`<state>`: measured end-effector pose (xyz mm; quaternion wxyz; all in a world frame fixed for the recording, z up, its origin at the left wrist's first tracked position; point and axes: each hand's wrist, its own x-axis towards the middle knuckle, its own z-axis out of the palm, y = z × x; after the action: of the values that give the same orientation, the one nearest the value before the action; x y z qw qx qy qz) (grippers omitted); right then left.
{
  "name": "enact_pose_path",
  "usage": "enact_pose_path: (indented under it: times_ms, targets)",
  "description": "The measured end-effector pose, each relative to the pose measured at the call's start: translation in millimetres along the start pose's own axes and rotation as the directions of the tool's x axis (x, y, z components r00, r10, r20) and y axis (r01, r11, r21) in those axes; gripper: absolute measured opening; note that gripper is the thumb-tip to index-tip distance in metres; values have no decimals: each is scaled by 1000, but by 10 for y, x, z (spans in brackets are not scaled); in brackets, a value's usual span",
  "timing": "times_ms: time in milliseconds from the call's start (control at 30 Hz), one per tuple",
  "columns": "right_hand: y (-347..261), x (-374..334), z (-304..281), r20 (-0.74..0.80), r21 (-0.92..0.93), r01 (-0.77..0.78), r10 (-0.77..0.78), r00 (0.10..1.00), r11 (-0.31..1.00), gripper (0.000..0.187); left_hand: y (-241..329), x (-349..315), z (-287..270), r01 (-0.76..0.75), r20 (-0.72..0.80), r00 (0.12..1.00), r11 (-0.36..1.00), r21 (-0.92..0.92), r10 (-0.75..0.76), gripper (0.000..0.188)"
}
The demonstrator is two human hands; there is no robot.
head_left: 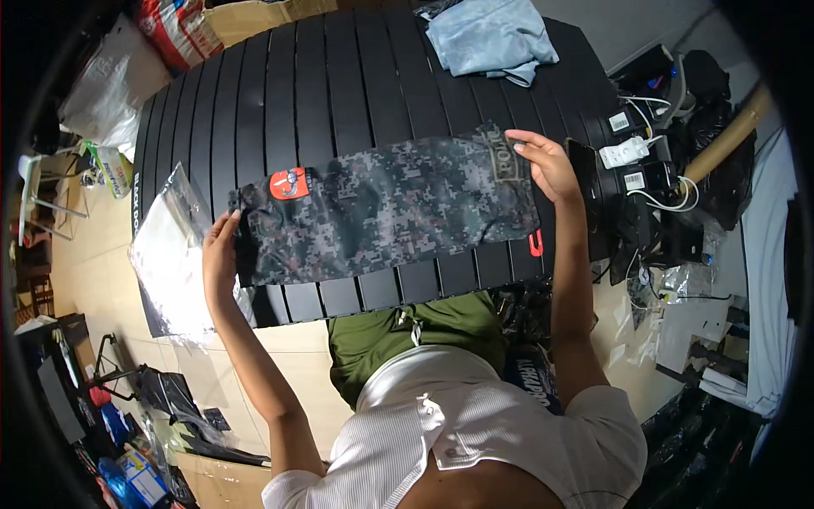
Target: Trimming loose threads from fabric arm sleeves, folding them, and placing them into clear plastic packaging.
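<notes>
A long strip of folded digital-camouflage cloth (381,204) lies stretched across the black slatted table in front of me. An orange patch (289,184) sits near its left end, and a lettered patch (506,159) is at its right end. My left hand (221,253) pinches the cloth's left edge. At the upper right corner, my right hand (549,167) has its fingers closed about the edge, the thumb partly over the fabric. Below the right end a small red piece (535,243) sticks out.
Light blue folded cloth (492,38) lies at the table's (331,81) far side. A clear plastic bag with white contents (174,263) rests at the left edge. White chargers and cables (625,153) crowd the right side, near a dark phone-like slab (582,182).
</notes>
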<state>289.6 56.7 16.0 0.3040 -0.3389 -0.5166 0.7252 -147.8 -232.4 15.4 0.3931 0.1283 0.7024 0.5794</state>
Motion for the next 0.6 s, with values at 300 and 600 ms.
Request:
enact_pose_path:
  times_ms: [300,600]
  targets:
    - [-544,-738,-86,105,-700,-137,291,951,701,52,-8,-535,-453,-1,361,928,968,252,-93,26]
    - [-233,-416,45,-49,-189,-254,249,967,949,33,108,-420,123,213,12,975,939,269,-224,29]
